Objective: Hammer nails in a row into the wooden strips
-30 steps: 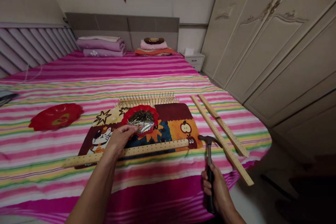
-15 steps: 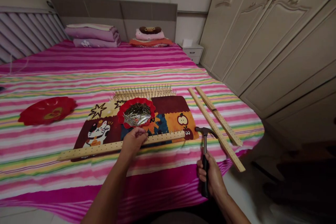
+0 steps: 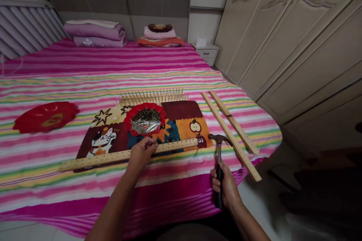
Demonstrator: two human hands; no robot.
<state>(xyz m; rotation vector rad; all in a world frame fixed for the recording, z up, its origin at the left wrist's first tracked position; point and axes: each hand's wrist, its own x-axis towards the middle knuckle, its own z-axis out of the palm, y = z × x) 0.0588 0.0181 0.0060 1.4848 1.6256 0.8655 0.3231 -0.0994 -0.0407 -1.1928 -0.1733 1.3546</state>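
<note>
My right hand (image 3: 226,184) is wrapped around the black handle of a claw hammer (image 3: 219,167), whose head points up and away from me, just past the strip's right end. My left hand (image 3: 141,153) rests at the middle of a long wooden strip (image 3: 107,157) dotted with rows of small holes. Its thumb and fingertips are pinched together over the strip; what they hold is too small to make out. Several nails stick up from the strip's right half. Just beyond the left hand, a red scalloped bowl (image 3: 127,122) holds a heap of loose nails (image 3: 145,120).
A patterned mat (image 3: 181,109) lies under the bowl and strip on the striped bed. Strips bristling with upright nails (image 3: 152,99) lie behind the bowl. Two holed strips (image 3: 234,139) (image 3: 240,131) lie to the right. A red tray (image 3: 45,117) sits at left.
The view has shifted slightly, so everything appears a little higher and further left. Both hands keep their places, left at the strip and right on the hammer.
</note>
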